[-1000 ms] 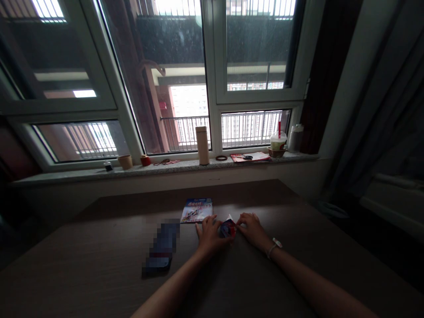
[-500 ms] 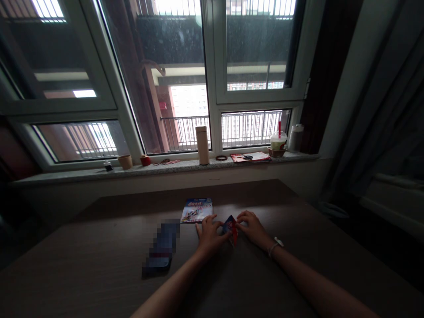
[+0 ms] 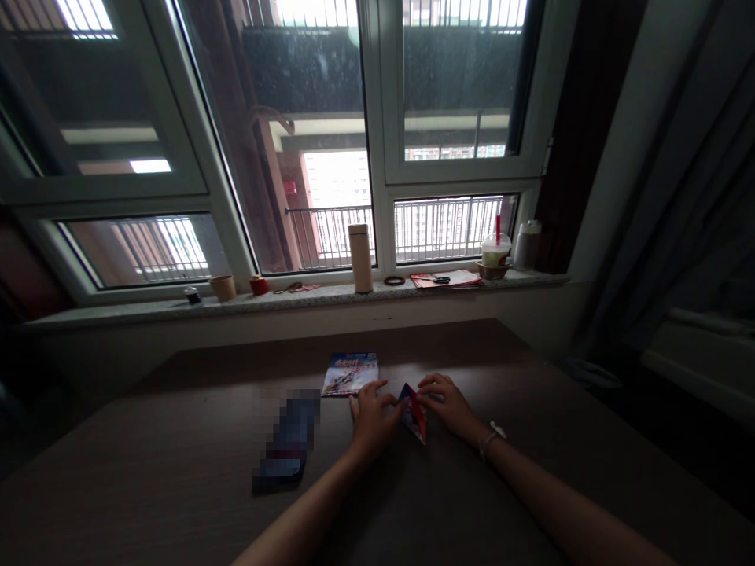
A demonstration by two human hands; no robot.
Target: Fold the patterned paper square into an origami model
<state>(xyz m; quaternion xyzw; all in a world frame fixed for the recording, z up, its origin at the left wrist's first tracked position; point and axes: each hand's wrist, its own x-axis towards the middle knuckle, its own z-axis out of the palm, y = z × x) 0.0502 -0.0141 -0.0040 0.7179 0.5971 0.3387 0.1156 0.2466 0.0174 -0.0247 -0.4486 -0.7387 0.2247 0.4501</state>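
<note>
Between my hands, a small folded paper (image 3: 414, 418) in blue and red stands at a tilt over the table, with a pointed top and a pointed lower end. My left hand (image 3: 376, 417) pinches its left side between thumb and fingers. On the other side, my right hand (image 3: 447, 402) has its fingertips closed on the red right-hand edge. A bracelet (image 3: 492, 436) circles my right wrist. Just beyond my left hand lies a printed leaflet (image 3: 350, 373) in blue and white, its near corner partly behind the fingers.
A blurred-out dark phone-like object (image 3: 288, 440) lies left of my left forearm on the brown table (image 3: 194, 424). Along the windowsill (image 3: 330, 297) stand a tall flask (image 3: 361, 259), a paper cup (image 3: 222, 288), scissors (image 3: 441, 280) on red-white papers, and a drink cup (image 3: 495, 250).
The folded paper has turned slightly, its lower point shifting right, and more of its face shows. My left thumb has drawn back up and left; my right hand has barely moved.
</note>
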